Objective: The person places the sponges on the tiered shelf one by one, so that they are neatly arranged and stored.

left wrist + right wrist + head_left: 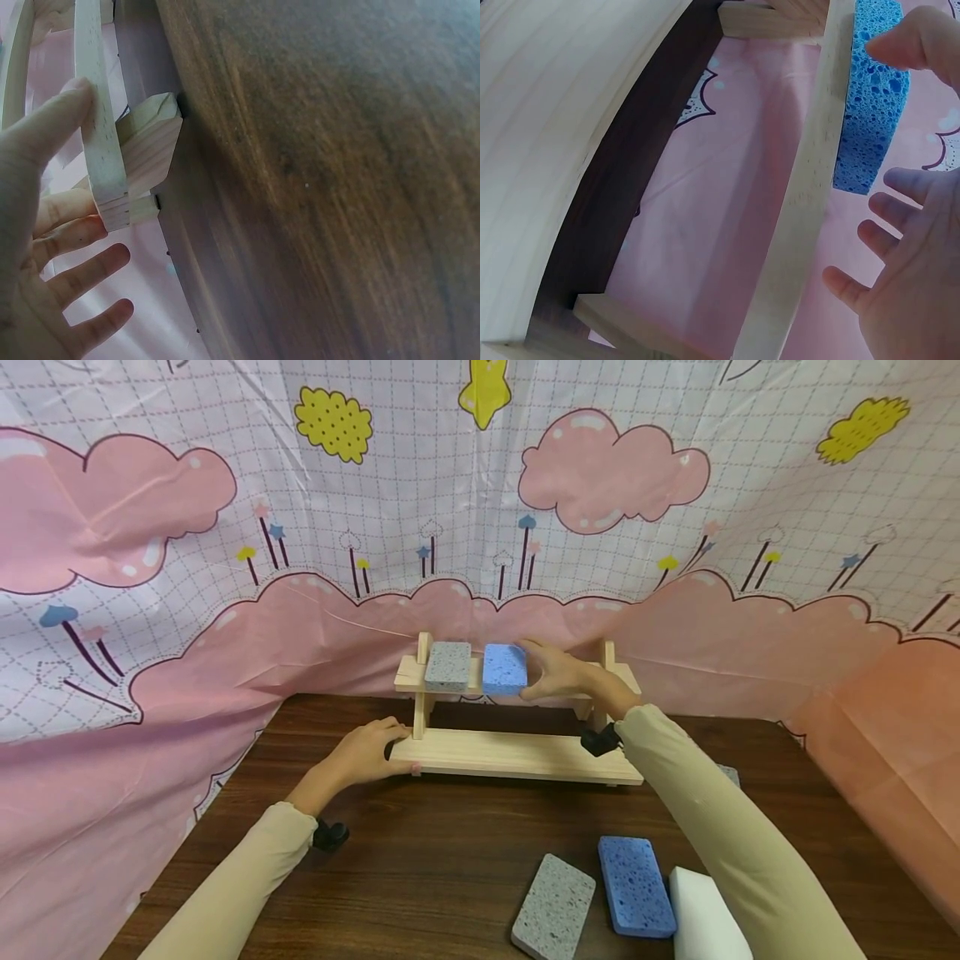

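Observation:
A two-tier wooden rack (517, 753) stands at the back of the table. On its upper tier lie a grey sponge (448, 665) at the left and a blue sponge (504, 668) beside it, with a gap between them. My right hand (558, 672) is at the blue sponge's right side, its thumb overlapping the sponge in the right wrist view and its other fingers spread apart from it. At the left end of the lower board, my left hand (363, 753) pinches the wood between thumb and fingers; the left wrist view shows the thumb (64, 112) over the board.
Near the table's front lie another grey sponge (555, 906), another blue sponge (637, 887) and a white block (701, 906), partly under the right sleeve (720, 827). A grey piece (730, 774) shows past that sleeve. Patterned cloth (480, 527) hangs behind the rack.

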A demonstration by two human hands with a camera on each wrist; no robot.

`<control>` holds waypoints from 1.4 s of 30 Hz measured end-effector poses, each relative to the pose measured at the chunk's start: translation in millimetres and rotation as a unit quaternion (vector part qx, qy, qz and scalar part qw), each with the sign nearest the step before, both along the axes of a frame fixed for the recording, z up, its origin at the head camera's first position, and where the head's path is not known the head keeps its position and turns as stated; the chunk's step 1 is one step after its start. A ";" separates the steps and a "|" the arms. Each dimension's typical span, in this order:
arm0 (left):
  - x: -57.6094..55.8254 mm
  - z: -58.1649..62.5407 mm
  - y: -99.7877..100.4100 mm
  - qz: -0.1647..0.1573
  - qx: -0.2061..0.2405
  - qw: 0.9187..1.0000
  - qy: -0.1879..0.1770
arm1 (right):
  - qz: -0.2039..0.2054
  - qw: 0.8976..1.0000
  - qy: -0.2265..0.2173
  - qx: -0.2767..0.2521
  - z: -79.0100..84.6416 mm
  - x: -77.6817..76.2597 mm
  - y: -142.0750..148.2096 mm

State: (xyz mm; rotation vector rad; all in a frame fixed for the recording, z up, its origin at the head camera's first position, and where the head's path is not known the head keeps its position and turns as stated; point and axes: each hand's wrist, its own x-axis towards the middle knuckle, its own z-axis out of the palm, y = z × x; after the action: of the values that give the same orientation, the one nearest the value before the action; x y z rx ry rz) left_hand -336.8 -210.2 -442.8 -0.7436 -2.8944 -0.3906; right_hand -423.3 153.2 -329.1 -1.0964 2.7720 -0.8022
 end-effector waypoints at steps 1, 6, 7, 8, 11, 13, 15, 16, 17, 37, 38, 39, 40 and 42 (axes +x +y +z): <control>0.0 -0.3 0.0 -0.001 -0.001 1.000 0.002 | -0.001 1.000 0.006 -0.001 0.1 0.6 0.5; 0.6 0.5 0.5 -0.003 -0.002 1.000 0.002 | -0.018 1.000 0.016 -0.001 2.6 4.5 4.7; 0.7 0.8 0.5 -0.003 -0.002 1.000 0.001 | -0.023 1.000 0.014 0.001 3.1 5.1 5.5; 0.9 1.1 0.6 -0.003 -0.003 1.000 0.000 | -0.028 1.000 0.012 0.002 4.0 6.2 6.3; 1.0 1.9 0.5 -0.001 -0.006 1.000 -0.005 | -0.037 0.999 0.014 0.005 5.6 9.2 8.3; 1.1 2.2 0.3 -0.002 -0.009 1.000 -0.005 | -0.039 0.999 0.021 0.004 6.0 10.9 10.3; 0.9 2.6 0.2 -0.003 -0.012 1.000 -0.006 | -0.040 0.999 0.028 0.002 6.3 13.1 12.3; 0.8 2.8 0.2 -0.003 -0.012 1.000 -0.007 | -0.041 0.999 0.031 0.001 6.1 13.9 13.2; 0.5 2.8 0.1 -0.004 -0.014 1.000 -0.006 | -0.043 0.999 0.034 0.001 6.2 15.1 14.2; -1.9 2.4 2.2 0.002 -0.020 1.000 -0.020 | -0.011 0.996 0.088 0.005 -6.0 74.7 41.1; -1.7 2.4 2.0 0.002 -0.020 1.000 -0.020 | -0.006 0.996 0.089 0.005 -6.7 79.4 43.0; -1.4 2.6 1.9 0.002 -0.019 1.000 -0.020 | -0.003 0.996 0.090 0.008 -8.3 83.1 45.1; -1.1 2.7 1.7 0.002 -0.020 1.000 -0.018 | -0.001 0.996 0.091 0.009 -9.6 86.9 47.3; -0.7 2.9 1.3 0.000 -0.022 1.000 -0.018 | 0.003 0.995 0.100 0.017 -13.2 93.2 52.3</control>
State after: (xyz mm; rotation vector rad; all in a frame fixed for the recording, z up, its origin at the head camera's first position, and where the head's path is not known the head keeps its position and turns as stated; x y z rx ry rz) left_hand -337.6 -208.9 -439.9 -0.7493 -2.9451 -0.3449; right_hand -330.1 205.5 -342.3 -1.2438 2.9284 -0.6777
